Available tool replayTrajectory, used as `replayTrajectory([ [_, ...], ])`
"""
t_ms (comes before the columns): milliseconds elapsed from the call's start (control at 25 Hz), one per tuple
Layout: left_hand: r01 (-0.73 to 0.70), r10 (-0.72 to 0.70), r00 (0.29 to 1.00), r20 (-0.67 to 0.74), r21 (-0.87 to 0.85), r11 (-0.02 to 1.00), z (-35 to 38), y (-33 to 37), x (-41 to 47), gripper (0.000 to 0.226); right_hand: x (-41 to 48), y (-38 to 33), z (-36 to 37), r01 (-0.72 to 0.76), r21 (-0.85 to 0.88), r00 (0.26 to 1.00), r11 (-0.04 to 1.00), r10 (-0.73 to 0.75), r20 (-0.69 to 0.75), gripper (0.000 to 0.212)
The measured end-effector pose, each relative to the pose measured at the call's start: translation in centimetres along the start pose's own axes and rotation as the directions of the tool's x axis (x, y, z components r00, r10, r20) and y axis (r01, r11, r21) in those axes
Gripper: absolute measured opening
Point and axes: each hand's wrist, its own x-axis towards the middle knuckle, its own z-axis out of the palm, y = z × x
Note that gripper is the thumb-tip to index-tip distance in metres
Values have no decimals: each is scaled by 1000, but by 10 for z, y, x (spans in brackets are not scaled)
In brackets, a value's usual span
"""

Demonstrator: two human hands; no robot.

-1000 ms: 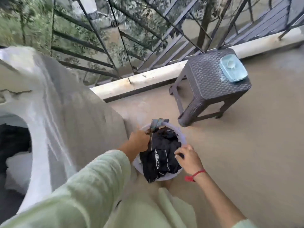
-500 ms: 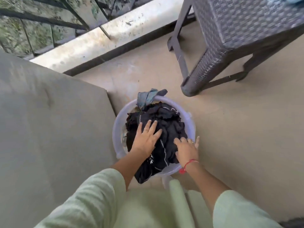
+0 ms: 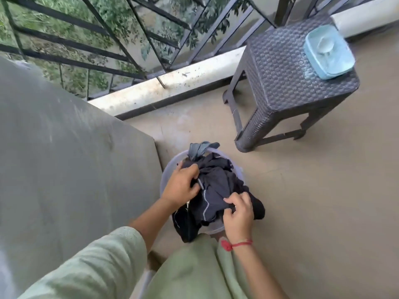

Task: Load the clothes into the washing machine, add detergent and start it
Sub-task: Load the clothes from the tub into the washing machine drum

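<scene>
**A:** We start close in, at the bottom of the frame: a pale green sleeve [image 3: 101,264] runs up from the lower left, and at its end the left hand [image 3: 180,186] has its fingers curled into the dark clothes [image 3: 218,186].

**B:** A firm pinch there, we'd say, on the left flank of the pile. And just right of centre we have the right hand [image 3: 237,214], a red thread [image 3: 236,244] round its wrist, fingers bunched on a fold at the pile's near edge.

**A:** So both hands are gripping cloth. The clothes sit heaped in a round translucent tub [image 3: 168,171] on the floor [image 3: 313,201], centre of the frame, and they spill over its near rim.

**B:** We spot white stitching on the dark fabric, and a grey-blue cloth [image 3: 201,148] draped over the tub's far rim.

**A:** Filling the left side of the frame, touching or just beside the tub, we see the washing machine [image 3: 64,158] as one big grey surface.

**B:** Further out, upper right, there's a dark woven stool [image 3: 287,67] standing apart from the tub, with a light blue container [image 3: 328,51] on its right-hand corner.

**A:** Whether that container has anything in it, we cannot tell.

**B:** And farthest off, we have a pale ledge [image 3: 172,87] crossing the frame, with a black railing [image 3: 121,35] above it and green leaves behind the bars.
</scene>
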Motion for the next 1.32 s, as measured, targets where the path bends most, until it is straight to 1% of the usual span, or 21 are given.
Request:
replayTrajectory([
  [80, 46, -51, 996, -69, -73, 996, -33, 32, -15, 15, -12, -34, -21, 60, 2, 994, 998, -60, -93, 34],
  [120, 41, -51, 994, -99, -98, 994, -49, 45, -24, 20, -19, -52, -32, 84, -10, 988, 996, -84, -126, 33],
  [200, -31, 12, 988, -153, -126, 991, -84, 65, -44, 32, -33, -89, -57, 125, -23, 973, 992, -127, -192, 34],
  [240, -73, 52, 985, -164, -130, 989, -101, 75, -52, 34, -39, -104, -68, 147, -25, 962, 989, -149, -229, 35],
  [360, -205, 180, 966, -185, -123, 971, -155, 104, -69, 29, -52, -145, -96, 203, -42, 931, 978, -206, -300, 44],
  [440, -255, 235, 956, -178, -98, 962, -186, 118, -79, 21, -59, -166, -110, 201, -29, 932, 979, -200, -303, 51],
  [480, -265, 249, 954, -165, -83, 961, -199, 120, -85, 17, -63, -171, -117, 205, -41, 931, 978, -208, -300, 48],
  [560, -277, 268, 954, -134, -55, 959, -224, 120, -97, 13, -71, -176, -128, 218, -58, 923, 974, -225, -313, 36],
  [680, -328, 312, 931, -192, -59, 943, -256, 124, -117, 16, -82, -185, -148, 206, 22, 917, 978, -185, -353, 27],
  [760, -354, 339, 914, -225, -31, 935, -272, 130, -126, 11, -86, -198, -158, 205, 34, 901, 978, -175, -397, 25],
  [800, -355, 348, 910, -225, 13, 935, -279, 133, -127, 8, -86, -205, -162, 231, 9, 879, 973, -205, -430, 24],
  [840, -327, 332, 919, -213, 63, 943, -284, 134, -128, 8, -87, -214, -166, 262, -21, 854, 965, -241, -462, 26],
  [920, -215, 236, 955, -177, 132, 968, -288, 127, -132, 20, -88, -236, -176, 329, -36, 813, 944, -303, -497, 31],
  [1000, -149, 171, 971, -167, 135, 980, -288, 113, -136, 29, -87, -256, -189, 338, -56, 799, 939, -318, -511, 36],
  [1080, -162, 177, 962, -209, 89, 983, -284, 103, -143, 27, -89, -270, -198, 335, -79, 785, 939, -325, -528, 41],
  [1120, -184, 192, 948, -253, 54, 981, -287, 104, -146, 23, -87, -274, -201, 333, -86, 786, 939, -326, -525, 44],
  [1200, -223, 213, 906, -365, 17, 975, -309, 119, -150, 10, -82, -277, -202, 276, -81, 819, 958, -278, -502, 45],
  [1240, -239, 224, 884, -411, 15, 971, -324, 128, -153, 9, -78, -276, -198, 238, -81, 847, 968, -247, -471, 40],
  [1320, -296, 282, 829, -483, 49, 954, -351, 141, -162, 13, -76, -271, -183, 197, -88, 903, 976, -216, -371, 24],
])
